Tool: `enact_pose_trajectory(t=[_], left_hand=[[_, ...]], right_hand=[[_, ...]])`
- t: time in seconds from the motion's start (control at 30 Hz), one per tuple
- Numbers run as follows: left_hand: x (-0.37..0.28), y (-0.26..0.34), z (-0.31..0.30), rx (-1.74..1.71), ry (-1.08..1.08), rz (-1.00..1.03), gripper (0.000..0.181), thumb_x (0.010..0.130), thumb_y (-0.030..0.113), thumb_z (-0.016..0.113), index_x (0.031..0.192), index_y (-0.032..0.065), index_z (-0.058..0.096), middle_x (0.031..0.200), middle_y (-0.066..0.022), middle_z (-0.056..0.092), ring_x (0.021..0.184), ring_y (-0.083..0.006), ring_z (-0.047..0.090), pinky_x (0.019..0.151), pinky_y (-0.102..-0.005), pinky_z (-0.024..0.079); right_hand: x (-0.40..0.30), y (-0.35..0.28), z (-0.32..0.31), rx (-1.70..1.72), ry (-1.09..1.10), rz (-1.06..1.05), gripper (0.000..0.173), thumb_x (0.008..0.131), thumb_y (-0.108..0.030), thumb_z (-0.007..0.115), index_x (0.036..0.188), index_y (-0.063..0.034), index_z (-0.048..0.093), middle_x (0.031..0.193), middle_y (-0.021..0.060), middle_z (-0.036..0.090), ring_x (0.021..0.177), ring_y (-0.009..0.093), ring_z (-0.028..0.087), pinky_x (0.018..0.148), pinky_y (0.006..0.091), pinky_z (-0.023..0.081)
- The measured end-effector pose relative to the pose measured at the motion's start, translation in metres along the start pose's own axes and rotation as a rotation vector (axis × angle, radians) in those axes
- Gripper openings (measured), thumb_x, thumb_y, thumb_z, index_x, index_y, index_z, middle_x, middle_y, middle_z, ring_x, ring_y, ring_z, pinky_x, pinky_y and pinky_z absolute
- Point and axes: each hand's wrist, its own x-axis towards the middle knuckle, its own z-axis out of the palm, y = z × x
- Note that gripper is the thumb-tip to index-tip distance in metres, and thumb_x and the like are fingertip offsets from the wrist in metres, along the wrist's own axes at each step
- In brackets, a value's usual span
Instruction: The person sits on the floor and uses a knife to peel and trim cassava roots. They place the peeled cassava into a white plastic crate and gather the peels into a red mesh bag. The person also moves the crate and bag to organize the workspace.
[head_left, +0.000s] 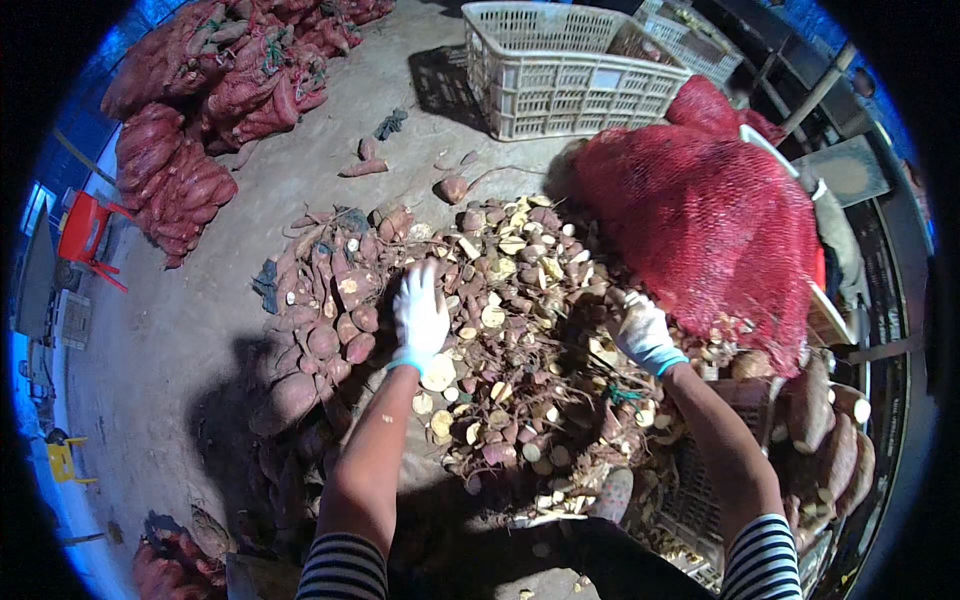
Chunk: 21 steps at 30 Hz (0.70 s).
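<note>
My left hand (421, 319), in a white glove with a light blue cuff, reaches into the left side of a heap of sweet potato pieces (510, 330). Its fingertips are blurred, so any grip there is unclear. Whole reddish sweet potatoes (324, 341) lie just left of it. On the heap's right side is my right hand (639, 330), gloved the same way, its fingers bent. Something brownish shows at those fingertips, but whether it is held cannot be made out. Pale cut ends and slices (439, 373) lie between both hands.
A red mesh sack (697, 217) bulges at the right, beside a pale plastic crate (581, 94). Large sweet potatoes (814, 409) rest at lower right, near another crate (694, 487). Filled red sacks (176, 176) stand at upper left, near a red plastic stool (84, 229).
</note>
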Motion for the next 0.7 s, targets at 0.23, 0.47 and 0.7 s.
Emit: enact_pose_trajectory(t=[0.23, 0.47, 0.7], left_hand=[[0.067, -0.019, 0.016, 0.394, -0.393, 0.166, 0.049, 0.067, 0.043, 0.068, 0.103, 0.0099, 0.062, 0.103, -0.0087, 0.057, 0.104, -0.0269, 0.048, 0.082, -0.0447, 0.034], [0.031, -0.057, -0.114, 0.414, -0.385, 0.062, 0.029, 0.069, 0.027, 0.072, 0.085, 0.0060, 0.061, 0.083, -0.0137, 0.062, 0.083, -0.0296, 0.061, 0.070, -0.0426, 0.048], [0.138, -0.044, -0.004, -0.174, 0.031, 0.394, 0.046, 0.080, 0.019, 0.065, 0.122, 0.0020, 0.054, 0.111, -0.0206, 0.060, 0.102, -0.0360, 0.058, 0.088, -0.0400, 0.046]], right_hand=[[0.061, -0.018, 0.042, 0.145, 0.297, 0.091, 0.048, 0.086, -0.029, 0.057, 0.129, -0.0105, 0.048, 0.119, 0.0158, 0.055, 0.107, 0.035, 0.051, 0.091, 0.0441, 0.041], [0.059, -0.016, 0.072, 0.299, 0.311, 0.204, 0.045, 0.092, -0.023, 0.050, 0.134, -0.0116, 0.042, 0.119, 0.0219, 0.053, 0.107, 0.040, 0.051, 0.093, 0.0451, 0.041], [0.064, -0.011, 0.076, 0.406, 0.286, 0.193, 0.049, 0.090, -0.020, 0.051, 0.137, -0.0132, 0.038, 0.122, 0.0227, 0.050, 0.112, 0.042, 0.047, 0.097, 0.0460, 0.037]])
